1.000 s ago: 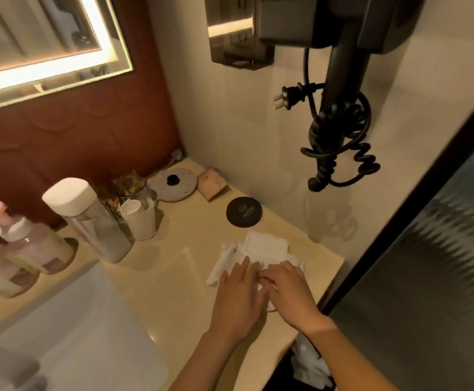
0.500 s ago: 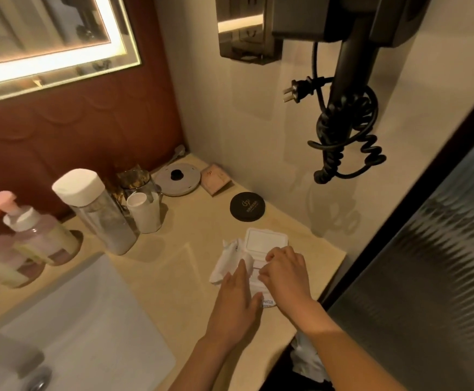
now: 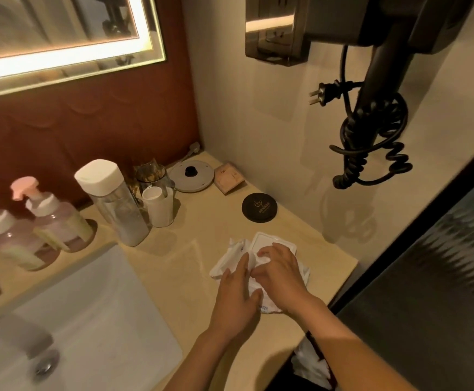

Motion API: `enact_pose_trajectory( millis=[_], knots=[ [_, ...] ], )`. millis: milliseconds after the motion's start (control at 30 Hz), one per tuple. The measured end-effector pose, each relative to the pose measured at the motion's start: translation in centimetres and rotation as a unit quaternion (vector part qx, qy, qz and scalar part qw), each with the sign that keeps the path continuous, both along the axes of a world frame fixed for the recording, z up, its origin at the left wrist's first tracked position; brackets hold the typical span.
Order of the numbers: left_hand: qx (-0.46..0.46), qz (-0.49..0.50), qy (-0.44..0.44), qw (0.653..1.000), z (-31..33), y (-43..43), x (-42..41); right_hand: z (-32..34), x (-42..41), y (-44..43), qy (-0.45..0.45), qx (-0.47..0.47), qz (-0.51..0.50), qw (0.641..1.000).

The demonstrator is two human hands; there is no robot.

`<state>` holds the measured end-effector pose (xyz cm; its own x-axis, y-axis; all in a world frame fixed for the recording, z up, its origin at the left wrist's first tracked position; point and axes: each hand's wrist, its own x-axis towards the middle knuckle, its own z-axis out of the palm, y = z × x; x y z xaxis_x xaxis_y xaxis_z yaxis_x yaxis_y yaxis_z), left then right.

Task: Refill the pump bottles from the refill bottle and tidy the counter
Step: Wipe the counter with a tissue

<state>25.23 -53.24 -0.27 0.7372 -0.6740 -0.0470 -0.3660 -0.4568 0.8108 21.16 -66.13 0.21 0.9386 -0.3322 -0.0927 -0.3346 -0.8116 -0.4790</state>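
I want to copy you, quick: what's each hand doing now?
Left hand: open, flat on the wipes pack.
Right hand: closed, fingers pinching the wipes pack's opening.

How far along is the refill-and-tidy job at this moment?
Seemingly done: both pump bottles stand with pumps on, holding liquid, next to the capped refill bottle. In hand: the left hand presses flat on the wet-wipe pack while the right hand pinches at its opening, flap raised. Left: probably wiping and tidying the counter, where a black coaster and white cup sit.
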Motion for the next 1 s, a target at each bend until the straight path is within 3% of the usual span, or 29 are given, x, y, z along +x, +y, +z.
enact_pose_trajectory(
  millis=[100, 267, 400, 800, 1000],
  knots=[
    [-0.018, 0.016, 0.016, 1.0, 0.1, -0.1, 0.0, -0.1, 0.5, 0.0, -0.003, 0.018, -0.011, 1.0],
    [-0.016, -0.011, -0.028, 0.999, 0.7, 0.1, 0.2, 0.2, 0.4, 0.6, -0.012, 0.106, -0.134, 0.985],
    [0.006, 0.006, -0.034, 0.999, 0.3, 0.0, 0.1, -0.7, 1.2, 0.4, 0.021, 0.059, -0.062, 0.996],
    [-0.069, 0.07, 0.071, 0.993, -0.8, 0.0, -0.1, -0.2, 2.4, 0.1, 0.086, 0.15, -0.051, 0.984],
    [0.006, 0.12, -0.017, 0.993, -0.4, -1.2, 0.2, -0.9, 2.5, 0.1, 0.025, 0.189, -0.101, 0.976]
  ],
)
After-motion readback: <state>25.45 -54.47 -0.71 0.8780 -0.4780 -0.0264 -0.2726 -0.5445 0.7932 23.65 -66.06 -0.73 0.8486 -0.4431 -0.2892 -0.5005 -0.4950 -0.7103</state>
